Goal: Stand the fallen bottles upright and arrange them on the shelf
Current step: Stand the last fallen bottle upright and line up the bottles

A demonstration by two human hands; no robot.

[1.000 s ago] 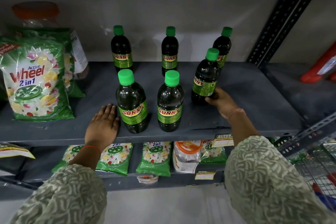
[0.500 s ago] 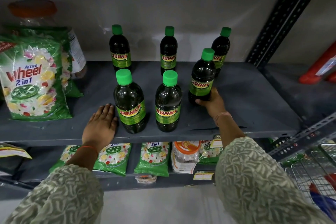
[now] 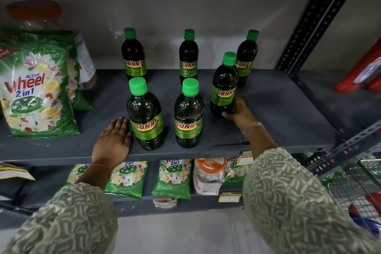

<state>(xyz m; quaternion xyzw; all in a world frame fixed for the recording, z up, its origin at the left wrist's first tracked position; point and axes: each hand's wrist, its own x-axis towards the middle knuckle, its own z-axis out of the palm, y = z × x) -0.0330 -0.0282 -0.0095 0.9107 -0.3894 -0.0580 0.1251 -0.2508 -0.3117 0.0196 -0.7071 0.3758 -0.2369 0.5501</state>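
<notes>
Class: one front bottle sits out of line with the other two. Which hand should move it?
Right hand: it already grips the misaligned bottle; left hand lies flat on the shelf.

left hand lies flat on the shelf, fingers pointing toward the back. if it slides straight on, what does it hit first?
Probably nothing before the back wall: the left hand points up the bare strip left of the front-left Sunny bottle. Depth is unclear; it may graze that bottle.

Over the last second we see the right hand (image 3: 237, 112) shift the third front bottle (image 3: 223, 86) leftward and a little back along the shelf (image 3: 278, 113), closing its gap to the middle front bottle (image 3: 188, 114). It leaned at first; now it stands nearly straight, its label turned to face us. Its cap now overlaps the back right bottle (image 3: 246, 57).
</notes>
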